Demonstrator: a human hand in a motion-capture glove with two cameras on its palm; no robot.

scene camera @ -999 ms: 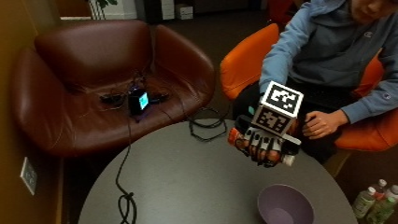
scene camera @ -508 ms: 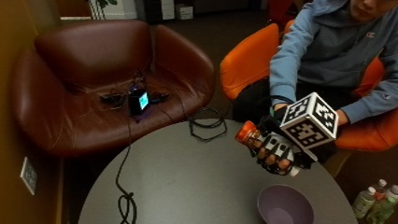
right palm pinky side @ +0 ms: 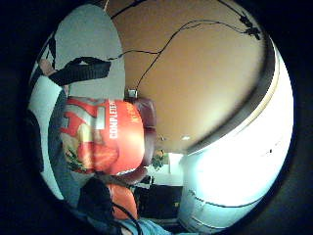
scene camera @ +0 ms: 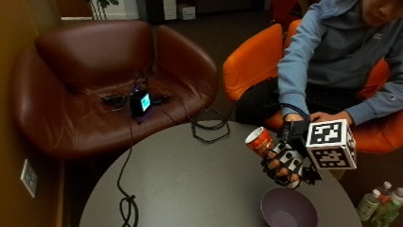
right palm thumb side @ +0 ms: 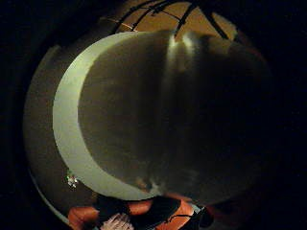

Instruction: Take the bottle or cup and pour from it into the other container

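Orange cup (scene camera: 258,141): lifted off table (scene camera: 182,189), gripped by curled fingers of right hand (scene camera: 288,158). Purple bowl (scene camera: 288,209): at 6 o'clock of hand. Pour apparently pending.

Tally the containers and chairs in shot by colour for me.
Red-orange: 1 cup, gripped by the gloved right hand; 1 chair
Purple: 1 bowl
Brown: 1 armchair
Total: 4
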